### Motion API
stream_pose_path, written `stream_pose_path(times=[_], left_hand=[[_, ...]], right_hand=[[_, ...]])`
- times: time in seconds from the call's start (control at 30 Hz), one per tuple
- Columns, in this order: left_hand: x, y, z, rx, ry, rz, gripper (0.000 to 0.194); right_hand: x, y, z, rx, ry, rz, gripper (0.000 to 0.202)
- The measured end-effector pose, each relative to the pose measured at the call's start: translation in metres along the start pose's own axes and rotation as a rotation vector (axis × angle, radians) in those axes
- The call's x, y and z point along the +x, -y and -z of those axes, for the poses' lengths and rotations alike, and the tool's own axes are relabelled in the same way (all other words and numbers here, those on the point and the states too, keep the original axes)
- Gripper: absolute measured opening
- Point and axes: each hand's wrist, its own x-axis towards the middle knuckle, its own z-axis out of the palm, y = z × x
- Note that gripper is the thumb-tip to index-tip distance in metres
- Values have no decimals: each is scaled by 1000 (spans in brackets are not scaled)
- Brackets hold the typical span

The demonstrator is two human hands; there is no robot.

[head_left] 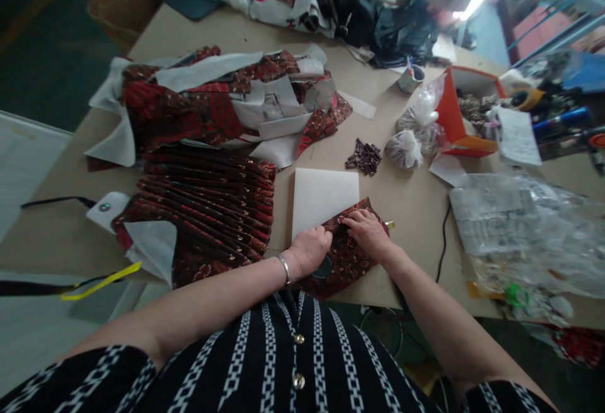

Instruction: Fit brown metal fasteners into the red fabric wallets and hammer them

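Observation:
Near the table's front edge, a dark red-brown patterned fabric piece (348, 255) lies partly over a white board (324, 195). My left hand (309, 250), with a bracelet at the wrist, has its fingers curled and pinched on the fabric's left side. Opposite it, my right hand (367, 231) grips the upper part with bent fingers; the fingertips of both hands nearly meet. A dark rounded patch shows on the fabric beside my left hand, and a small gold-coloured metal bit (390, 224) sticks out at its right edge. What lies under the fingers is hidden.
Left stands a row of folded patterned pieces (212, 202); behind it lies a heap of matching fabric and pale sheets (227, 101). Small dark tabs (363, 156) are piled beyond the board. To the right are tied plastic bags (406, 148), an orange box (466, 142) and clear plastic (529, 230).

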Motion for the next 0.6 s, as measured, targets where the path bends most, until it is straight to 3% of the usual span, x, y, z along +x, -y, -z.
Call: stream_pose_path(times=[0.13,0.27,0.43,0.6], left_hand=[[3,-3,-5,8,-5,80,20],[0,-3,6,16,-13,85,18],[-25,-4,56,47,-62,-11,20],[-43,-2,115,44,-56,-76,23]], right_hand=[[12,3,8,-67,101,15,16],[15,12,24,-84,141,59,5],[-14,32,69,-61,107,-13,9],[-30,44,117,265,90,-118,14]])
